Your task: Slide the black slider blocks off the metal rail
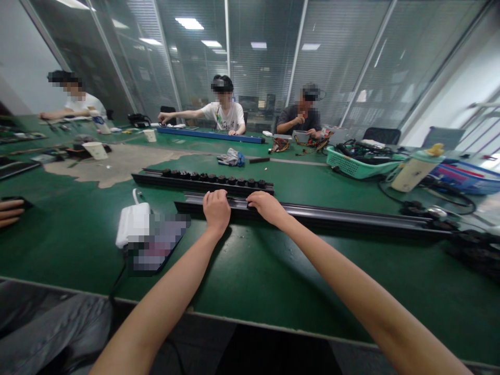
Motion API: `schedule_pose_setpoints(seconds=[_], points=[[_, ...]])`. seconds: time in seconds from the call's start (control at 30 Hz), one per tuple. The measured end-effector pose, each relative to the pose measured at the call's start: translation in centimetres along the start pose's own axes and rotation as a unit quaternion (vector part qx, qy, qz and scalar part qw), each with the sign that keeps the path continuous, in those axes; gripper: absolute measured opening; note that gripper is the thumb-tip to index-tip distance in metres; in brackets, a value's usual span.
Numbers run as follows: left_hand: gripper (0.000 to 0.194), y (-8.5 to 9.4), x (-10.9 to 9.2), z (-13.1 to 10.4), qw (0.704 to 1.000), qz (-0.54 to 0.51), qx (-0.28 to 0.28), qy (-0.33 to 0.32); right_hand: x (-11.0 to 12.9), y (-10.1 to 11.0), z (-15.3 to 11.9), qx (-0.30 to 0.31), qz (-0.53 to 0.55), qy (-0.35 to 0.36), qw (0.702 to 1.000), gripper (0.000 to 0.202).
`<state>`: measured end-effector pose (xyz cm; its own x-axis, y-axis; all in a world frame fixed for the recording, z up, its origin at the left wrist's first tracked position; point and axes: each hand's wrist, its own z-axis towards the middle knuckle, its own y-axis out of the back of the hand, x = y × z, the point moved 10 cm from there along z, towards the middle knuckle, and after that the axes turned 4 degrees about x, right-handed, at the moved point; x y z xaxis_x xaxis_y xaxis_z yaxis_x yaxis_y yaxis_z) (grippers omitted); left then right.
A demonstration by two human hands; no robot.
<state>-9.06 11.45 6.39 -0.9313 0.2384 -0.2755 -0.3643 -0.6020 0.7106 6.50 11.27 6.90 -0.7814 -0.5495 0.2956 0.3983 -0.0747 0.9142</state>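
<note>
A long black metal rail (pixel 344 217) lies across the green table in front of me. My left hand (pixel 217 209) is closed around the rail near its left end. To the right of it, my right hand (pixel 267 206) is pinched over the rail's channel, with a small dark piece at its fingertips that is too small to make out. Just behind lies a shorter black rail (pixel 156 179), on which a row of black round parts (pixel 213 178) is set.
On the left are a white adapter (pixel 133 225) and a phone (pixel 160 247); another person's hand (pixel 11 212) rests farther left. Black parts (pixel 476 250), a bottle (pixel 416 169) and a green basket (pixel 351 165) stand right. Three people sit across the table (pixel 250 276).
</note>
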Motion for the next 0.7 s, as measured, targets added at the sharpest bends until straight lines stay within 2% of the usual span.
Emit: schedule_pose_setpoints(seconds=[0.7], points=[[0.037,-0.07,-0.05,0.1,1.0,-0.005,-0.001,-0.006,-1.06,0.41,-0.86,-0.003,0.003,-0.001,1.0,0.027]])
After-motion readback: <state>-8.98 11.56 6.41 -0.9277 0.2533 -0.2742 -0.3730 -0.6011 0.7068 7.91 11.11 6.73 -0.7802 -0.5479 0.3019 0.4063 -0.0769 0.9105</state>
